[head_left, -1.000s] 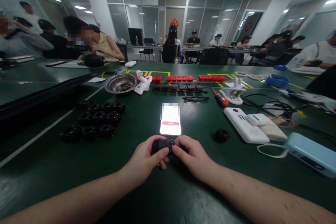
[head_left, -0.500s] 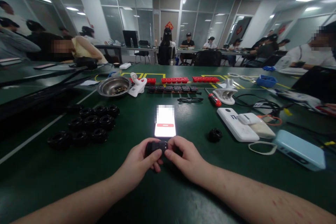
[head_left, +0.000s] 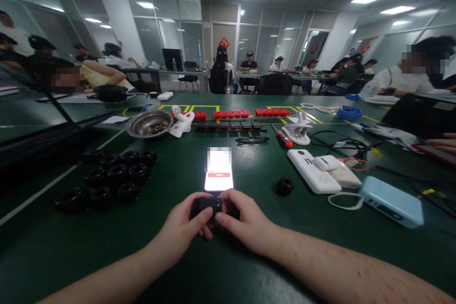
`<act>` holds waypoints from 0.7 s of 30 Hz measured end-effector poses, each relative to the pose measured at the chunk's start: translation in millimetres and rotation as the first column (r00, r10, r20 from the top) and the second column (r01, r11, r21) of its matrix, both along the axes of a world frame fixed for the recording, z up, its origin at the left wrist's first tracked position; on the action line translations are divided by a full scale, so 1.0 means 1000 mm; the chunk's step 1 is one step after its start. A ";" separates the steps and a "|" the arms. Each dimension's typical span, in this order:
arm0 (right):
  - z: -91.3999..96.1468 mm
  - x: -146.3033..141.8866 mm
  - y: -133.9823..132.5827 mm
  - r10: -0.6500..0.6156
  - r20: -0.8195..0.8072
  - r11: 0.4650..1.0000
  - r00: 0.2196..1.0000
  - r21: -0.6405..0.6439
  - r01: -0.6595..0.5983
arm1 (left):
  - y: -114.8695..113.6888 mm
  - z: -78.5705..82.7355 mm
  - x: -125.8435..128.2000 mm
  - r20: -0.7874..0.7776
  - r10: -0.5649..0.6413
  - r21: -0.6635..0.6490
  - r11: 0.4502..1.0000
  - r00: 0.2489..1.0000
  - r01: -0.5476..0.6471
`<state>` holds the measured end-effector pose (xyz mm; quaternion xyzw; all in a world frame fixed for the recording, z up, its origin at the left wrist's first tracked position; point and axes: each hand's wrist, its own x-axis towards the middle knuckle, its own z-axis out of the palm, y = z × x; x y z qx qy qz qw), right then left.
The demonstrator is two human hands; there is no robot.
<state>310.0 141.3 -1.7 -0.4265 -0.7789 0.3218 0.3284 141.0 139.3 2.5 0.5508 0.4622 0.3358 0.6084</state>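
Note:
My left hand [head_left: 190, 221] is closed around a black cylindrical part [head_left: 204, 206], its thumb lying along the near side. At the part's right end, my right hand [head_left: 240, 213] pinches with thumb and curled fingers. Just beyond both hands a phone [head_left: 219, 180] lies flat with its screen lit. To the left sit several glossy black ring-shaped parts [head_left: 117, 173] in rows. One more small black round part [head_left: 284, 186] rests on the green table [head_left: 228, 270] to the right of my hands. The far side of the held part is hidden by my fingers.
A metal bowl [head_left: 149, 123] with small brass-coloured pieces stands at the back left. Red trays [head_left: 231, 114] and a black strip of modules [head_left: 230, 127] lie ahead. On the right are a screwdriver [head_left: 284, 138], a white power bank [head_left: 313, 171], a light-blue box [head_left: 392, 202] and cables.
The view has tilted up slightly and turned a little to the right. The black part appears rotated in my fingers; the small bright dots on its right end no longer show.

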 end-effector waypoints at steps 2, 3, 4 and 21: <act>-0.002 0.000 0.000 0.023 0.002 1.000 1.000 0.021 -0.023 | -0.001 -0.001 -0.001 0.017 -0.006 0.007 1.000 1.000 0.005; -0.003 0.001 0.000 0.027 0.016 0.999 1.000 0.038 -0.028 | -0.001 -0.002 -0.001 0.029 -0.011 0.004 1.000 1.000 0.011; -0.004 0.001 0.001 0.029 0.037 0.998 0.999 0.053 -0.031 | -0.001 -0.003 -0.001 0.039 -0.016 -0.005 1.000 0.999 0.017; -0.002 0.001 0.001 0.057 0.066 0.996 0.996 0.065 -0.061 | -0.002 -0.003 -0.001 0.052 -0.030 -0.002 1.000 0.998 0.030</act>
